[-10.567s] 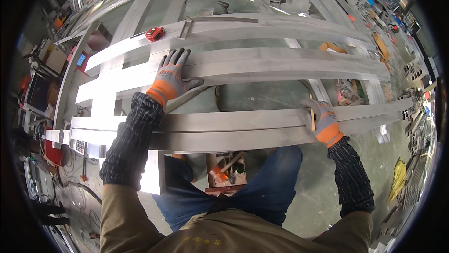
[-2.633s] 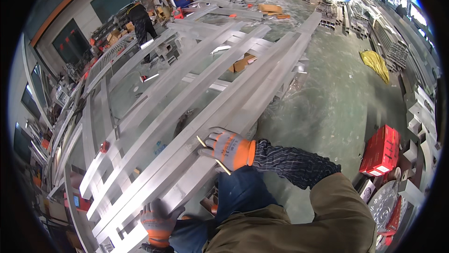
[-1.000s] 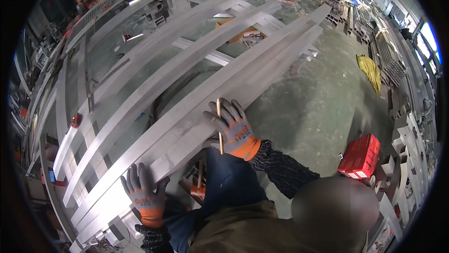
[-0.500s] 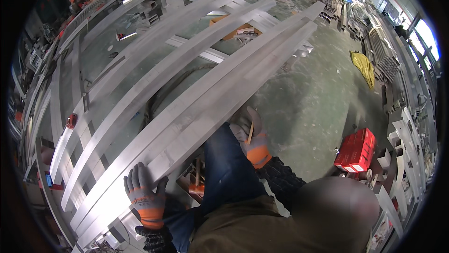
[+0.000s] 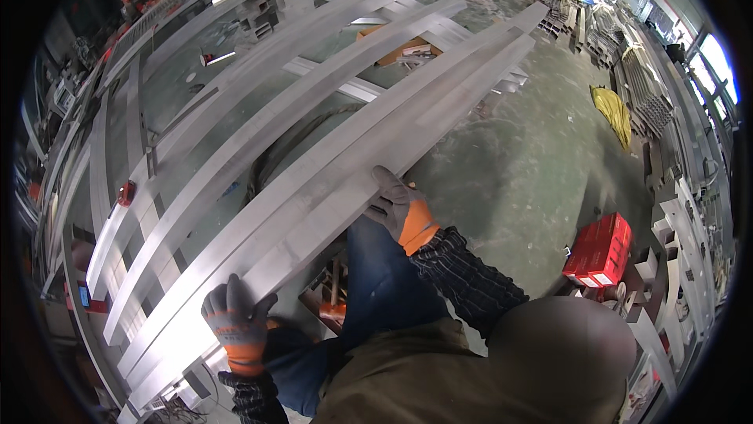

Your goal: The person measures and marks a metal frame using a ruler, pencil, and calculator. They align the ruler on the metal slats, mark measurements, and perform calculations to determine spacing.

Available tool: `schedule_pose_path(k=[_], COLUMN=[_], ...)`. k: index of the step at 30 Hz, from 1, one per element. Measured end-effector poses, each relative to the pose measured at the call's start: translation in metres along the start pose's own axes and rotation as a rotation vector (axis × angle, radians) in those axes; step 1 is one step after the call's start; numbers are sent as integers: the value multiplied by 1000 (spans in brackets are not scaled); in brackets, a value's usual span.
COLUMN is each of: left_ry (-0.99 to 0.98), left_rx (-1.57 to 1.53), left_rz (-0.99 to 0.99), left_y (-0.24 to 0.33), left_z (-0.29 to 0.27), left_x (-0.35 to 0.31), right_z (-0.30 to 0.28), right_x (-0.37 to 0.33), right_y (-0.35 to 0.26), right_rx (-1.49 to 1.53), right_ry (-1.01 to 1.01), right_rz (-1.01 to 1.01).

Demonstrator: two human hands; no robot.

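Note:
A long pale-grey metal profile (image 5: 314, 192) runs from the lower left to the far right in front of me, with a lengthwise step along it. My left hand (image 5: 237, 328), in a grey and orange glove, lies on its near edge at the lower left, fingers stretched and thumb apart. Farther along the same edge is my gloved right hand (image 5: 401, 211). Its thumb rests on top of the profile while the other fingers bend around the side. The fingertips beneath are partly hidden, and no pencil-like stick shows in that hand now.
More metal profiles (image 5: 235, 122) lie side by side to the left over crosspieces. A small red tool (image 5: 126, 193) sits on one. A red box (image 5: 598, 250) stands on the floor at right, near a yellow cloth (image 5: 611, 116) and stacked profiles (image 5: 645, 94). An orange-headed hammer (image 5: 333, 310) lies below.
My right hand has moved left from beside the profile onto its edge. The thin yellowish stick it held no longer shows. My left hand has shifted slightly down and left.

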State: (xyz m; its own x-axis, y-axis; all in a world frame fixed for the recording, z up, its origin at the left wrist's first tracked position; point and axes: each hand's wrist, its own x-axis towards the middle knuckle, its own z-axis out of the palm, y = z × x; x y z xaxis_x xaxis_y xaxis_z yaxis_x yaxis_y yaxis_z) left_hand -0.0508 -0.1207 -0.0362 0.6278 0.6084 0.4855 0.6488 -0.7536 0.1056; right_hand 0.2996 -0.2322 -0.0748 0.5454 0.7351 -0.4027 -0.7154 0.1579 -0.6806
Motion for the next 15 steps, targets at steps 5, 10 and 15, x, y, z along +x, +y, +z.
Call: schedule_pose_path(k=[5, 10, 15], left_ry=[-9, -61, -45], left_rx=[22, -11, -17], left_rz=[-13, -62, -11], left_y=[19, 20, 22], left_z=[-15, -11, -15], left_x=[-27, -41, -47], right_z=[-15, -38, -70], right_x=[-18, -15, -24], right_y=[6, 17, 25], right_rx=[-29, -29, -22], right_ry=[101, 56, -40], right_rz=[-2, -31, -59])
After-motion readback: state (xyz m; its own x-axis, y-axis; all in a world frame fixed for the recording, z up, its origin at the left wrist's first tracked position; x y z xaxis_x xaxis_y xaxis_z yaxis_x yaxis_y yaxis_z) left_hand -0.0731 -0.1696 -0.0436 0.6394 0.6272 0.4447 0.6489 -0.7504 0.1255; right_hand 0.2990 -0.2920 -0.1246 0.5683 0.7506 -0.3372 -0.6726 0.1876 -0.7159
